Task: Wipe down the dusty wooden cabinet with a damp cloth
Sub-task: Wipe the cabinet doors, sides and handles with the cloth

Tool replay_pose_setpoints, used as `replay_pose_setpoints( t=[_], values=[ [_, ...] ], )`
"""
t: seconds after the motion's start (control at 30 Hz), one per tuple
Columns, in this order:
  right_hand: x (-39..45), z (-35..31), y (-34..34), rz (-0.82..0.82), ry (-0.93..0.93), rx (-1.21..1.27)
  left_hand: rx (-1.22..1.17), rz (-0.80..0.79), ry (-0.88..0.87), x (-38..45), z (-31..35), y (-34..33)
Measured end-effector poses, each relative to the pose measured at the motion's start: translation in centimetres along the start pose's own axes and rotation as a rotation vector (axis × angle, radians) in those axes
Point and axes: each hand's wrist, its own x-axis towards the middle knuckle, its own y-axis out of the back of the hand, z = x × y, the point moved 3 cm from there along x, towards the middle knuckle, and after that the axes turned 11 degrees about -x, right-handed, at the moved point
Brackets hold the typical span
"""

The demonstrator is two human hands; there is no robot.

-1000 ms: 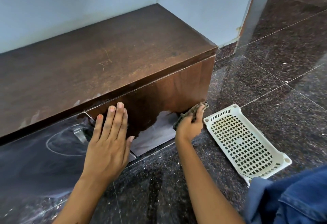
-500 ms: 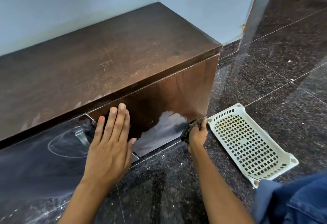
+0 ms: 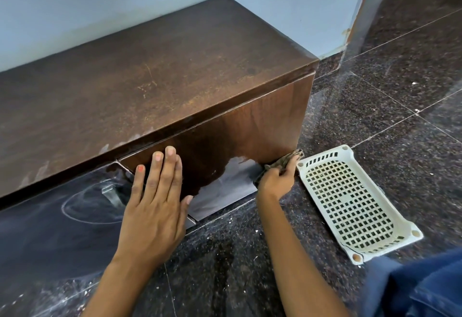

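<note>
Two hands are sharing work: our left hand is lying flat, bracing the cabinet door, while our right grip is clutching the cloth, scrubbing its bottom corner.

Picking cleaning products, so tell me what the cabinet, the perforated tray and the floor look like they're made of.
Cabinet: dark brown wood or wood-look laminate, grain showing, dusty matte top.
Perforated tray: cream moulded plastic, by its grid holes.
Floor: polished speckled dark stone, likely granite, glossy with reflections.

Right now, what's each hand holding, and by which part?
Right hand grips the cloth, bunched in its fingers. Left hand holds nothing, flat on the cabinet.
</note>
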Motion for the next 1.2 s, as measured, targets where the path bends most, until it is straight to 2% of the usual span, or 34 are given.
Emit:
replay_pose_setpoints(
  t=[0.07, 0.2, 0.3, 0.4, 0.53, 0.6, 0.67, 0.77, 0.87, 0.93, 1.1, 1.2],
  values=[
    [0.4, 0.9, -0.1, -0.026, -0.059, -0.008, -0.004, -0.001, -0.004, 0.0, 0.0, 0.0],
    [1.4, 4.6, 0.6, -0.291, -0.499, -0.011, 0.005, -0.003, -0.009, -0.1, 0.0, 0.2],
    [1.5, 4.6, 0.9, -0.352, -0.553, 0.025, -0.001, 0.0, -0.005, -0.1, 0.0, 0.4],
    [-0.6, 2.5, 0.4, -0.247, -0.463, 0.055, 0.005, -0.004, 0.008, 0.0, 0.1, 0.4],
    [-6.4, 0.1, -0.9, -0.082, -0.029, -0.035, 0.03, -0.018, 0.003, 0.0, 0.0, 0.2],
    [-7.2, 0.3, -1.2, -0.06, 0.019, -0.027, 0.031, -0.019, -0.003, -0.1, -0.1, 0.2],
    [-5.6, 1.5, -1.0, -0.107, -0.121, 0.016, 0.024, -0.019, -0.012, -0.1, -0.1, 0.3],
    [-1.7, 4.5, 0.0, -0.259, -0.467, 0.003, 0.012, -0.011, -0.021, -0.2, -0.2, 0.6],
    [0.3, 5.1, 1.0, -0.303, -0.548, 0.008, 0.012, -0.013, -0.024, -0.2, -0.2, 0.6],
    [-1.1, 3.9, 0.6, -0.236, -0.486, -0.003, 0.01, -0.012, -0.01, -0.2, -0.1, 0.4],
    [-9.3, -0.8, -1.3, -0.084, -0.039, 0.077, 0.029, -0.008, 0.01, -0.1, 0.1, -0.2],
    [-10.7, -1.1, -1.3, -0.059, 0.111, 0.066, 0.017, -0.004, 0.001, -0.2, -0.2, -0.1]
  ],
)
